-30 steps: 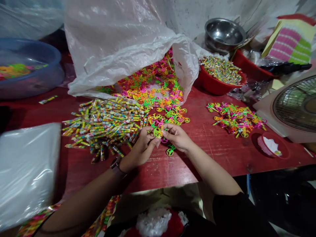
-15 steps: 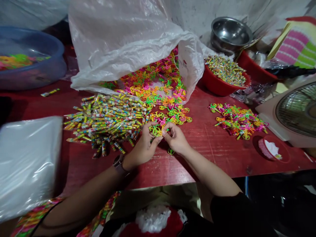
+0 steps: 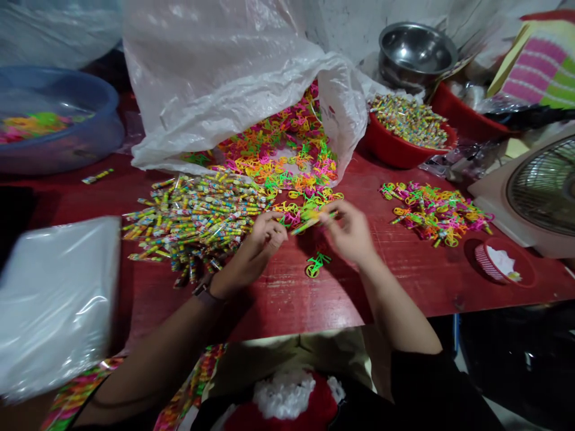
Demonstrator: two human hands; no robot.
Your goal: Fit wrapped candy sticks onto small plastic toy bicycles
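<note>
My right hand [image 3: 353, 233] pinches a yellow-green toy bicycle [image 3: 309, 221], smeared by motion, with a narrow end pointing left. My left hand [image 3: 260, 242] is apart from it, its fingers loosely bent with nothing visible in them. Beside that hand lies a big heap of thin wrapped sticks [image 3: 197, 209] with bright printed wrapping. Small plastic bicycles in neon colours [image 3: 287, 170] spill from a white plastic bag [image 3: 215, 102] beyond my hands. A green bicycle [image 3: 318, 264] lies alone on the red table [image 3: 287, 305], nearer to me.
On the right are a pile of bicycles [image 3: 438, 212], a small red basket [image 3: 489, 263] and a fan [image 3: 539, 179]. Behind stand a red bowl [image 3: 395, 149] of small wrapped pieces and a metal bowl [image 3: 417, 54]. Clear plastic sheets [image 3: 58, 299] and a blue basin [image 3: 58, 152] lie left.
My hands have parted. The right has moved right and up with the toy bicycle, and the left has drawn back slightly left. The green bicycle on the table now shows more fully.
</note>
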